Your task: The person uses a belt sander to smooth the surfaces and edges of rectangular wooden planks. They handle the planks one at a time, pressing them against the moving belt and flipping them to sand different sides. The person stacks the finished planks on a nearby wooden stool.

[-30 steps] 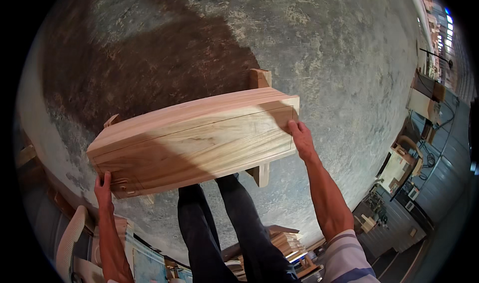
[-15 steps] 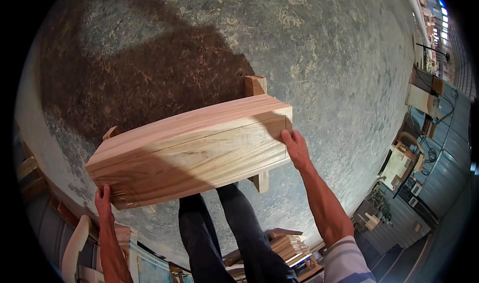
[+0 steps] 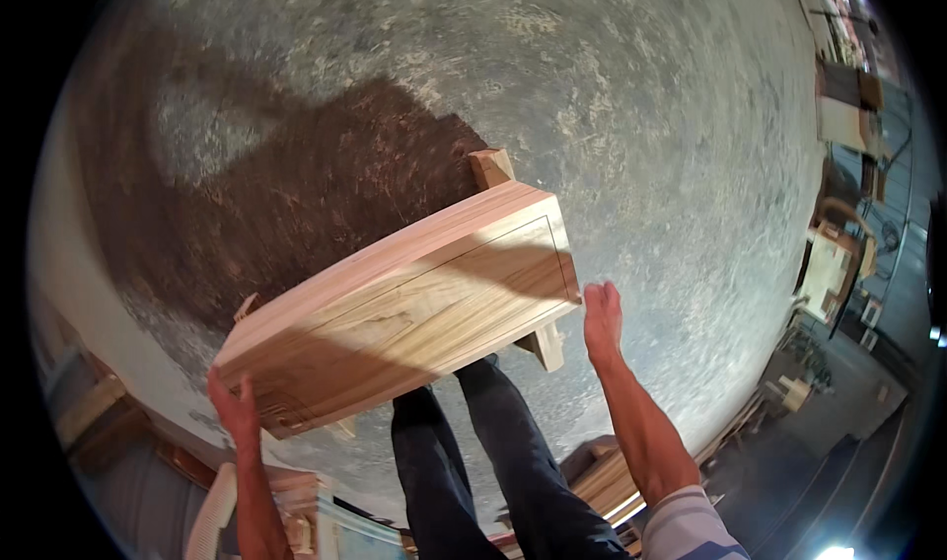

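Note:
A long, pale wooden box (image 3: 414, 313) with a thin line framing its broad face lies slantwise in front of my legs. Wooden supports (image 3: 491, 168) stick out from beneath it. At its lower left end, my left hand (image 3: 237, 410) grips the edge, thumb on the broad face and fingers at the side. My right hand (image 3: 603, 323) hovers just off the right end, loosely open and holding nothing. Part of the box's face lies in shadow.
Grey, worn concrete floor (image 3: 681, 165) surrounds the box. Stacked boards (image 3: 607, 486) lie behind my legs, and a pale curved wooden piece (image 3: 212, 511) stands at lower left. Tools and wood pieces line the wall at right.
My right hand has let go of the box's right end and moved slightly right. The box appears shifted and more tilted in view; the view has turned as well.

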### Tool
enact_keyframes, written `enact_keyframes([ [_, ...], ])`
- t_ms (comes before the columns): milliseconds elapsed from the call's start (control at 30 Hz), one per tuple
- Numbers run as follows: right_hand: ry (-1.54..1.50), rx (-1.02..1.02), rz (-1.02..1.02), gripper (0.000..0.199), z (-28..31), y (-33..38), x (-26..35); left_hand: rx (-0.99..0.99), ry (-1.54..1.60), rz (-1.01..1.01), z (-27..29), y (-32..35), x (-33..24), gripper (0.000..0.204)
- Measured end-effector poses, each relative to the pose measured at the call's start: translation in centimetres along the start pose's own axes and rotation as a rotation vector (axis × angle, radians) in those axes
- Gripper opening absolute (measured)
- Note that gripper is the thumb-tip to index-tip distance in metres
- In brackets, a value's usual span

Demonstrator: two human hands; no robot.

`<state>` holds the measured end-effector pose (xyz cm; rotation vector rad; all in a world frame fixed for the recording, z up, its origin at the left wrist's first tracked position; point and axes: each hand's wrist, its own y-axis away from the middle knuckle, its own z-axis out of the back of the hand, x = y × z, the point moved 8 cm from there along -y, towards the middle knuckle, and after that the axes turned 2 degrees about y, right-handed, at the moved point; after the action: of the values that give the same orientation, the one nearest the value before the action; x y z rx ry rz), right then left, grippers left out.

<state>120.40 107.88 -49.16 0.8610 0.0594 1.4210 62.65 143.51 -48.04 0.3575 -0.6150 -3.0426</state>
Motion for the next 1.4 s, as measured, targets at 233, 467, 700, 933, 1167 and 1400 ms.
enact_keyframes([
  [233,-0.470,0.347,-0.557,0.044,-7.8,10.9,-9.1,0.385,0.034,-0.543,-8.6,2.0,-29.3,0.063],
  [467,-0.550,0.314,-0.542,0.044,-13.7,11.5,-6.6,0.609,-0.093,-0.529,-15.2,2.8,-35.6,0.059],
  [700,-0.488,0.330,-0.540,0.052,-13.4,11.5,-6.3,0.715,-0.181,-0.532,-15.2,3.0,-36.8,0.056],
  [933,-0.536,0.350,-0.499,0.051,-13.5,11.5,-7.0,0.729,-0.174,-0.514,-15.8,3.0,-36.3,0.056],
  [1167,-0.567,0.286,-0.483,0.045,-14.3,11.4,-7.8,0.629,-0.102,-0.477,-15.1,4.2,-36.9,0.055],
  [1400,-0.305,0.498,-0.425,0.040,-9.7,9.3,-8.5,0.141,-0.076,-0.663,-11.2,6.8,-35.6,0.076],
])
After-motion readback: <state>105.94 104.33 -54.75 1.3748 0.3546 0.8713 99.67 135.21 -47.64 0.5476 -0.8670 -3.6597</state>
